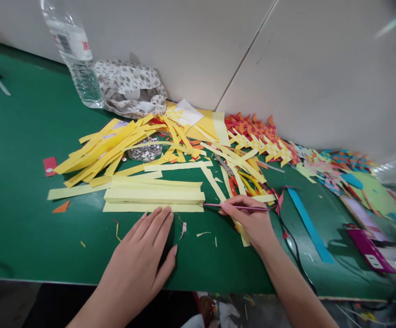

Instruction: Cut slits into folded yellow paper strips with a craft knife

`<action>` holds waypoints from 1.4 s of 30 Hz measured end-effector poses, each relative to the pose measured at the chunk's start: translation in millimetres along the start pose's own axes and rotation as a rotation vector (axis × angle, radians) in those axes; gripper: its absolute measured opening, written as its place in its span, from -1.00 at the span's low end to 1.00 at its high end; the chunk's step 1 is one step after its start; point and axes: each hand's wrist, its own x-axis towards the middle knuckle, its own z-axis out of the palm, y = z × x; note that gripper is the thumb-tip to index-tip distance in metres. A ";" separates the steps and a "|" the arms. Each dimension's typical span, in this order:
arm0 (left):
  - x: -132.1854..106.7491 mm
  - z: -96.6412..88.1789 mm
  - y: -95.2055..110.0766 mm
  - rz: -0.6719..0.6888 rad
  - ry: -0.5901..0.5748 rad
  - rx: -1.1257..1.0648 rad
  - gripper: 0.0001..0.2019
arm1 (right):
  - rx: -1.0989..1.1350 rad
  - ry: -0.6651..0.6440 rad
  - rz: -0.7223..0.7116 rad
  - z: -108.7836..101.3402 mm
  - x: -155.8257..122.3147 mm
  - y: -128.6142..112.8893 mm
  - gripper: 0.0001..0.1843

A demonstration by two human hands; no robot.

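My left hand lies flat and open on the green table, fingertips touching the near edge of a folded pale yellow paper sheet. My right hand is closed in a pinch on a thin pink stick-like tool, its tip pointing left at the right end of the folded sheet. A heap of yellow paper strips lies just behind the sheet.
A water bottle and a patterned cloth pouch stand at the back by the white wall. A small dish of googly eyes sits among the strips. Woven paper fish line the wall. A blue strip, a black cable and a purple item lie at right.
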 end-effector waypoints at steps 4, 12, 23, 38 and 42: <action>-0.6 1.2 -0.3 -0.001 0.008 -0.013 -0.49 | -0.034 0.033 -0.023 -17.4 0.6 2.5 -0.77; -0.6 0.5 -0.5 0.004 0.009 -0.018 -0.49 | 0.012 0.007 -0.075 12.1 -7.5 -14.4 -0.79; 0.8 0.1 0.5 0.008 0.019 -0.008 -0.51 | -0.026 -0.092 -0.029 41.2 -5.2 -17.2 -0.80; -1.5 2.1 -0.8 0.011 0.024 0.001 -0.48 | 0.054 0.071 -0.100 -6.2 -3.3 -6.2 -0.82; -1.8 1.4 -0.1 0.008 0.021 -0.014 -0.50 | 0.050 -0.038 -0.100 40.5 -4.7 -26.8 -0.81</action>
